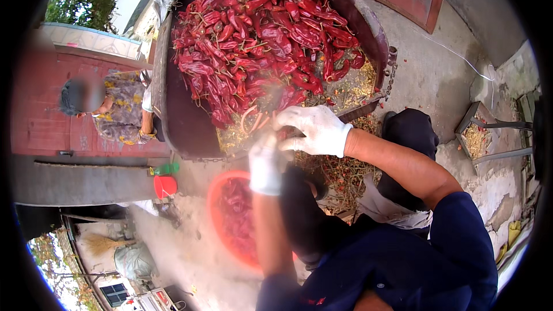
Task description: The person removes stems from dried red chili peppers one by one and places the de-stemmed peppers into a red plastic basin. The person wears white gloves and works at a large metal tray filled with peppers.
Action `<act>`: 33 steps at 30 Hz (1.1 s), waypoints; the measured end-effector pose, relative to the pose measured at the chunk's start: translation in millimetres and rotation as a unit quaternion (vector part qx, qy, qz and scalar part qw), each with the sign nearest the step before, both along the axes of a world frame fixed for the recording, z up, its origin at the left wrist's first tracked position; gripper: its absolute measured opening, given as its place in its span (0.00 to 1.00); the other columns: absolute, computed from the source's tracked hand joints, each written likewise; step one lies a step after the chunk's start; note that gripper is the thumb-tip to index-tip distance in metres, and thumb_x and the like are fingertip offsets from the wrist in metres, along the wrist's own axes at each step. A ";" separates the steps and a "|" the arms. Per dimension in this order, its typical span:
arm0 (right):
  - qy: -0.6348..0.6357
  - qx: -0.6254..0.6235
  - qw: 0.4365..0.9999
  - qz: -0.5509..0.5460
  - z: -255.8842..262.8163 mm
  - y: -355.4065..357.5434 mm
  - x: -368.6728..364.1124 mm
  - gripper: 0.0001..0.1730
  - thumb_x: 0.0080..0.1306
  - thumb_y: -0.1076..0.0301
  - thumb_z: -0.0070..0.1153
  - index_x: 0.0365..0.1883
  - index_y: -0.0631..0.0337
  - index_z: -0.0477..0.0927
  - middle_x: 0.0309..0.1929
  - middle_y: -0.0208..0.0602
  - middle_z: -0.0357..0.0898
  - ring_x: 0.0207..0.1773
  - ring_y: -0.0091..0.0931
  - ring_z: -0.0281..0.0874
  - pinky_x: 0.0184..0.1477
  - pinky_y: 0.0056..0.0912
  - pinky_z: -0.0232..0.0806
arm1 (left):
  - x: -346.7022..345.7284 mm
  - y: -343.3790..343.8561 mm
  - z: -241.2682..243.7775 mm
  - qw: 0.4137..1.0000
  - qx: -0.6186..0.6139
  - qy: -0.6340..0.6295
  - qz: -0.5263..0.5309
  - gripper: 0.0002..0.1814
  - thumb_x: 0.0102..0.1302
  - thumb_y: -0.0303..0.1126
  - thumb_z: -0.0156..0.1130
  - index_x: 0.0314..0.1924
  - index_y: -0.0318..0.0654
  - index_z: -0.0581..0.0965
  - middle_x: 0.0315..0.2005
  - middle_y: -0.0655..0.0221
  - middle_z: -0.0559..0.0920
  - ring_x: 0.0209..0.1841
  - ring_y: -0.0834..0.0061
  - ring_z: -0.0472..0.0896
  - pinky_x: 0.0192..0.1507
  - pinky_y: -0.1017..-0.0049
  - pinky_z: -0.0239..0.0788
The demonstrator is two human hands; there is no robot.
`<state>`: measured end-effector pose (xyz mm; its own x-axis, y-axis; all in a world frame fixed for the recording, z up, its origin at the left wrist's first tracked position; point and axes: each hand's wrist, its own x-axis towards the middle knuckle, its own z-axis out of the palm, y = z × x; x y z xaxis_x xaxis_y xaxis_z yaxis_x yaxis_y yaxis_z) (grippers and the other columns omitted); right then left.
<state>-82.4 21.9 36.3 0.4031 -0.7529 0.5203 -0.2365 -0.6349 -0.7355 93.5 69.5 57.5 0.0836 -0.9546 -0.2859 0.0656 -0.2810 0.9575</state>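
Note:
Both my hands, in whitish work gloves, meet above the near edge of a metal cart bed (185,108) heaped with dried red chili peppers (259,30). My right hand (317,129) has its fingers bent around a dark red piece, apparently a chili pepper (285,132). My left hand (265,166) comes up from below, its fingertips close to the right hand's. Blur hides what the left fingers hold. Pale orange curved loops (249,120), perhaps tool handles, show just beyond the fingertips; which hand they belong to is unclear.
An orange basin (216,216) of red chili peppers stands left of my legs. Stems and scraps (337,177) litter the ground between my feet. Across the cart, a gloved person (125,103) works at its side. A chain (392,80) hangs at the cart's right corner; a long-handled dustpan (475,134) lies right.

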 end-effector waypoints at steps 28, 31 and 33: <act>0.251 0.135 0.958 0.035 -16.1 -3.9 -16.9 0.16 0.63 0.58 0.60 0.41 0.59 0.77 0.35 0.48 0.83 0.42 0.46 0.82 0.45 0.51 0.72 | -26.0 5.1 -6.3 0.643 -0.320 -0.679 -0.152 0.03 0.63 0.33 0.65 0.35 0.45 0.79 0.27 0.62 0.81 0.27 0.57 0.81 0.30 0.61 0.72; 0.278 0.147 0.949 0.035 -16.1 -3.0 -15.7 0.15 0.62 0.58 0.60 0.41 0.59 0.78 0.34 0.48 0.83 0.41 0.47 0.83 0.44 0.51 0.72 | -27.8 3.1 -6.2 0.614 -0.283 -0.713 -0.187 0.04 0.61 0.33 0.65 0.33 0.45 0.79 0.25 0.62 0.80 0.26 0.57 0.80 0.29 0.60 0.72; 0.240 0.156 0.958 0.016 -18.4 -0.5 -14.1 0.15 0.62 0.59 0.60 0.41 0.59 0.79 0.33 0.49 0.83 0.40 0.47 0.82 0.44 0.51 0.72 | -24.9 0.5 -7.9 0.605 -0.303 -0.715 -0.174 0.04 0.60 0.32 0.66 0.32 0.45 0.79 0.23 0.62 0.79 0.24 0.58 0.80 0.29 0.61 0.72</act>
